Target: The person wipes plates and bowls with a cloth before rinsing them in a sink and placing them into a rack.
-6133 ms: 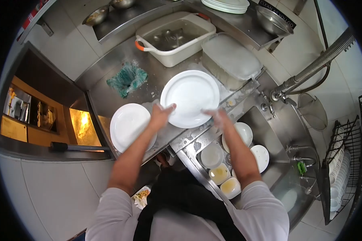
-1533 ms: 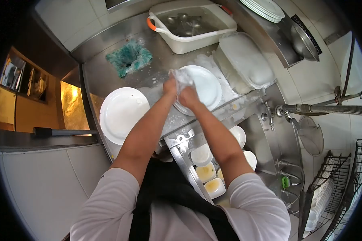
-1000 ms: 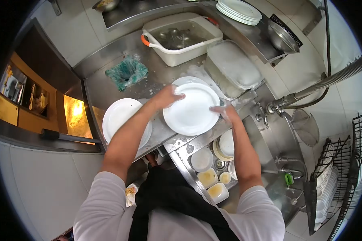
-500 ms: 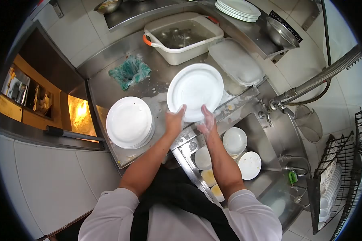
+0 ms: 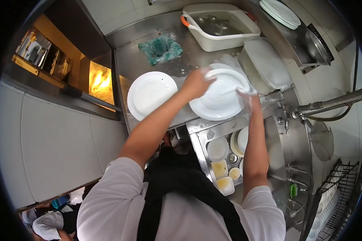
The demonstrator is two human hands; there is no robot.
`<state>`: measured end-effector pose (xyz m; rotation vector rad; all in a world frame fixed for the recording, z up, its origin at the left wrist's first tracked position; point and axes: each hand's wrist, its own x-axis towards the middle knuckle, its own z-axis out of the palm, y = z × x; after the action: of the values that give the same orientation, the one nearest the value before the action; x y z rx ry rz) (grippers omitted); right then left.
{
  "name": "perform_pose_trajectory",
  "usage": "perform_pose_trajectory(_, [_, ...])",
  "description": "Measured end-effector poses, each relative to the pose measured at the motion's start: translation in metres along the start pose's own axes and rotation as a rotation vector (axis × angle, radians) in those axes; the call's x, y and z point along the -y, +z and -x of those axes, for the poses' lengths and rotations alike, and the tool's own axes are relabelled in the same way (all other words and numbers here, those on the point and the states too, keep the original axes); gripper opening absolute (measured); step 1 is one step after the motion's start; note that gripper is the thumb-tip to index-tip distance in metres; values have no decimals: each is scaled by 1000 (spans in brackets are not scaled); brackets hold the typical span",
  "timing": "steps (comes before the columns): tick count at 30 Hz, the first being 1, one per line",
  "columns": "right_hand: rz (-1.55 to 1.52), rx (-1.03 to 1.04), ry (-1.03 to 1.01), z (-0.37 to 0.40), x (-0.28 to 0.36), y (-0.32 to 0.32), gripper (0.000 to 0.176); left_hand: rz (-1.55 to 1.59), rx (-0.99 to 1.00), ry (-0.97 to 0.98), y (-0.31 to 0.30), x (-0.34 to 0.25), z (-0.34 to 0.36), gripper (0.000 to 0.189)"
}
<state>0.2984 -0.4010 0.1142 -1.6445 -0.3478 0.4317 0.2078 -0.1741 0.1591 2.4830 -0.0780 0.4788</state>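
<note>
A white plate (image 5: 218, 102) sits between my hands over the steel counter, and a second white rim shows just behind its far edge. My left hand (image 5: 198, 83), somewhat blurred, grips the plate at its upper left rim. On the opposite side my right hand (image 5: 250, 99), wet with suds, holds the right rim. To the left stands a stack of white plates (image 5: 151, 94), the top one with a few dark specks. A green scrubbing cloth or net (image 5: 161, 49), foamy, lies beyond the stack.
A grey tub (image 5: 229, 42) of water with metal items stands at the back, beside a translucent lid-like container (image 5: 265, 66). Bowls (image 5: 218, 148) fill part of the sink (image 5: 199, 140). A spray hose (image 5: 330, 104) hangs right; another person (image 5: 48, 225) is at lower left.
My view has shifted, so the counter appears farther right. My left hand has moved from the plate's near edge to its far left rim, and my right hand to its right side.
</note>
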Motion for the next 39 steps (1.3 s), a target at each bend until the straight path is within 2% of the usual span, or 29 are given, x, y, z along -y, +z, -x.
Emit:
perform_pose_trajectory(1, [-499, -110, 60, 3, -25, 4, 51, 369, -35, -284, 9, 12, 18, 25])
perform_pose_trajectory(2, [-602, -154, 149, -1, -60, 13, 53, 738, -69, -571, 18, 22, 38, 25])
perform_pose_trajectory(3, [-703, -200, 245, 0, -85, 25, 55, 754, -69, -759, 27, 25, 57, 26])
perform_pose_trajectory(4, [-728, -228, 252, 12, -84, 46, 54, 766, -68, -946, 36, 29, 74, 28])
perform_pose_trajectory(6, [-756, -251, 260, 29, -70, 84, 54, 1119, -465, -843, 47, 52, 100, 35])
perform_pose_trajectory(7, [-574, -155, 270, 34, -65, 96, 53, 1174, -537, -917, 33, 60, 107, 37])
perform_pose_trajectory(8, [-396, -64, 280, 39, -61, 108, 52, 1225, -604, -992, 15, 71, 115, 38])
perform_pose_trajectory(10, [-407, 63, 338, 48, -23, 131, 52, 1096, -824, -979, -16, 95, 128, 38])
perform_pose_trajectory(11, [-300, 24, 237, 42, -34, 147, 50, 1087, -886, -910, -34, 105, 131, 36])
perform_pose_trajectory(12, [-115, -20, 62, 46, -20, 163, 45, 1075, -950, -846, -58, 108, 134, 34])
perform_pose_trajectory(14, [455, -81, -590, 45, -17, 201, 42, 947, -1081, -882, -97, 128, 140, 34])
perform_pose_trajectory(16, [472, 188, -559, 50, -12, 254, 42, 1003, -1186, -763, -124, 145, 143, 35])
perform_pose_trajectory(17, [527, 252, -626, 50, -21, 285, 45, 1022, -1204, -741, -137, 133, 138, 37])
perform_pose_trajectory(18, [584, 314, -694, 47, -39, 318, 48, 1022, -1197, -744, -140, 144, 143, 37])
perform_pose_trajectory(20, [581, 566, -737, 37, -72, 370, 55, 1024, -1269, -676, -144, 174, 150, 40])
perform_pose_trajectory(21, [693, 632, -770, 35, -70, 383, 59, 1050, -1260, -678, -147, 158, 145, 42])
perform_pose_trajectory(23, [899, 851, -599, 24, -45, 385, 68, 1068, -1245, -776, -148, 138, 137, 42])
perform_pose_trajectory(26, [1061, 726, -492, -4, -18, 356, 63, 1076, -1226, -799, -136, 162, 146, 41])
perform_pose_trajectory(28, [1202, 424, -674, -31, -42, 332, 56, 1038, -1225, -783, -134, 165, 151, 41])
perform_pose_trajectory(30, [1262, 390, -520, -45, -36, 291, 38, 1050, -1226, -915, -132, 145, 144, 39])
perform_pose_trajectory(33, [1035, 219, -295, -82, -51, 257, 33, 1021, -1175, -862, -116, 173, 165, 38])
perform_pose_trajectory(35, [714, 89, -818, -97, -52, 223, 36, 966, -1116, -883, -112, 175, 168, 37])
perform_pose_trajectory(37, [615, -86, -706, -93, -21, 185, 45, 905, -1064, -921, -110, 175, 178, 36])
perform_pose_trajectory(38, [715, -148, -551, -94, -11, 164, 50, 863, -982, -942, -111, 176, 181, 35])
perform_pose_trajectory(39, [674, -258, -719, -100, -6, 138, 46, 819, -901, -964, -111, 177, 186, 34])
